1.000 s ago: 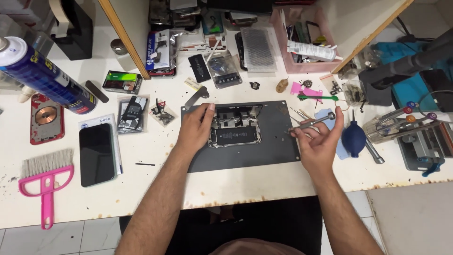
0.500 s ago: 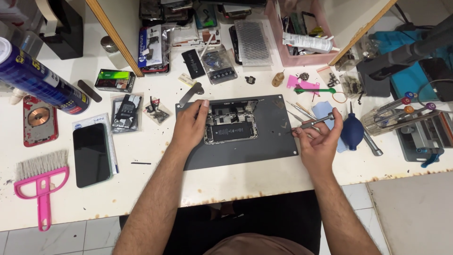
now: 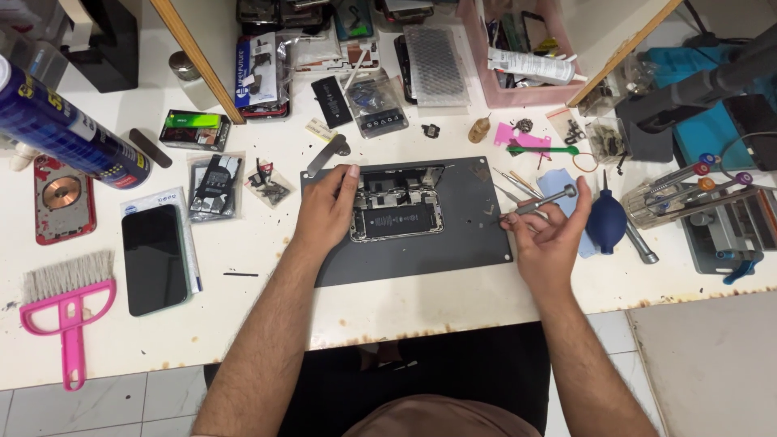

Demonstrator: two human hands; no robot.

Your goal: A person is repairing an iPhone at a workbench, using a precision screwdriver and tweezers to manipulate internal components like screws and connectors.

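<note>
1. A pink brush (image 3: 63, 303) lies at the left edge of the white table (image 3: 267, 324).
2. A dark phone (image 3: 154, 259) lies face up just right of the brush.
3. A red phone back (image 3: 63, 198) with a round coil rests near the left edge.
4. A blue spray can (image 3: 69, 129) lies tilted above it.
5. A blue dust blower (image 3: 605, 222) sits right of the grey mat.
6. A pink tray (image 3: 518, 89) holds a white tube (image 3: 530, 65).
7. A green-handled tool (image 3: 550, 150) lies on a pink card.

White worktop (image 3: 267, 324), pale marble floor tiles (image 3: 113, 405), wooden struts (image 3: 198, 61).
</note>
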